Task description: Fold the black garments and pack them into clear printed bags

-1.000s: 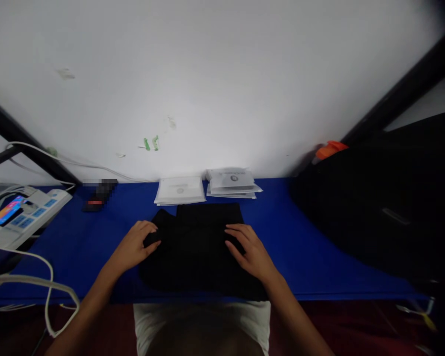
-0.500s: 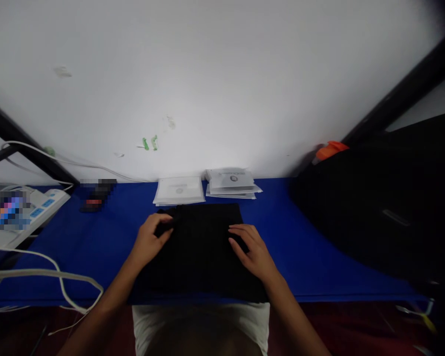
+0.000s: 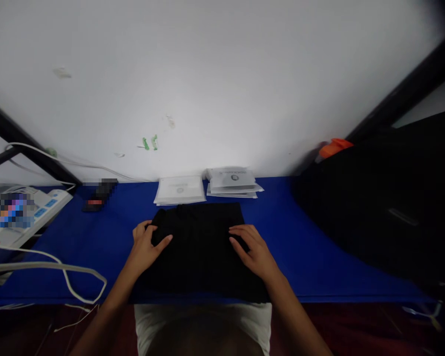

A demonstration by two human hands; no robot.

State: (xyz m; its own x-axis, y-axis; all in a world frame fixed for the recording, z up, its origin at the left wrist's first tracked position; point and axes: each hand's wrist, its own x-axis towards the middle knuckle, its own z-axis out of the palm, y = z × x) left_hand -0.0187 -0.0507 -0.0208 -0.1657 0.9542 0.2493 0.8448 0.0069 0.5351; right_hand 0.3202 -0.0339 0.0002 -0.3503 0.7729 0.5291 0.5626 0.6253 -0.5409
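A piece of black cloth, possibly a folded garment (image 3: 203, 252), lies flat on the blue-covered table (image 3: 292, 247) in front of me. My left hand (image 3: 147, 244) rests at its left edge, thumb on the fabric and fingers apart from it, curled over the side. On the cloth's right edge lies my right hand (image 3: 252, 247), its fingers spread and touching the fabric. Neither hand grips the cloth. Just behind it, against the wall, are a flat white packet (image 3: 180, 190) and a small stack of similar packets (image 3: 233, 180) with a dark round logo.
A large black item (image 3: 374, 207) bulges over the table's right side, with something orange (image 3: 335, 147) behind it. At left are a white power strip (image 3: 48, 210), loose white cables (image 3: 74, 267) and a blurred dark object (image 3: 101, 195). A white wall (image 3: 222, 89) stands behind.
My left hand has moved left and slightly down, from the cloth's upper left corner to its left edge, its thumb and fingers spreading. My right hand has stayed in place.
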